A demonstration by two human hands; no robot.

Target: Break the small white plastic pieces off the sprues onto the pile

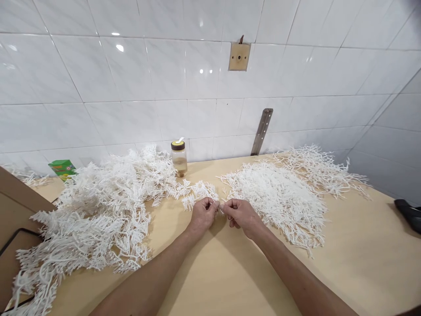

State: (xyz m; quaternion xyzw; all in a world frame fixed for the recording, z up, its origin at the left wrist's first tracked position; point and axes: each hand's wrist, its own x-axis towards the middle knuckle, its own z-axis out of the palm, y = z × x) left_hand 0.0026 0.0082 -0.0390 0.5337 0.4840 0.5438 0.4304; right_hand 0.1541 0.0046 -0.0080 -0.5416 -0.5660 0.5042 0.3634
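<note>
My left hand (203, 216) and my right hand (242, 216) meet at the fingertips above the table, each closed in a pinch. A little white shows between the fingertips, seemingly a thin white branched strand (221, 211); the fingers hide most of it. Just beyond my left hand lies a small cluster of white branched strands (201, 191). A flat, dense heap of similar strands (276, 197) spreads to the right of my right hand. On the left rises a larger, looser, tangled pile (108, 210).
Behind the left pile stand a lidded clear jar (179, 160) and a green box (62, 169). More loose strands (324, 169) lie at the back right. A brown panel (19, 219) borders the left, a black object (409, 215) the right. A metal bracket (262, 131) leans against the tiled wall.
</note>
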